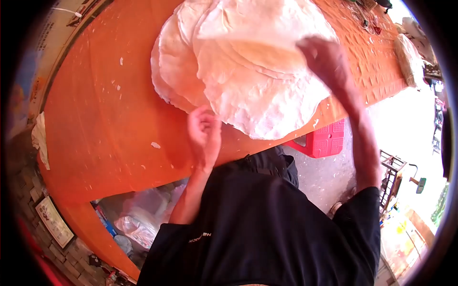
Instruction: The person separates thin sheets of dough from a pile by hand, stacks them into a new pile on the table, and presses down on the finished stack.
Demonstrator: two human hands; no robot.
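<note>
Large, thin, whitish round sheets lie overlapping in a pile on the orange tabletop, their ragged near edge close to the table's front edge. My left hand is at the lower left edge of the pile, its fingers curled together; what they pinch, if anything, is too small to make out. Over the right part of the pile is my right hand, its fingers closed and somewhat blurred. A pale blurred streak runs leftward from it across the sheets, and I cannot make out what it is.
A red plastic stool stands below the table's front edge. Clear plastic bags lie under the table at the lower left. A wrapped bundle rests at the table's right end. A metal rack stands at the right.
</note>
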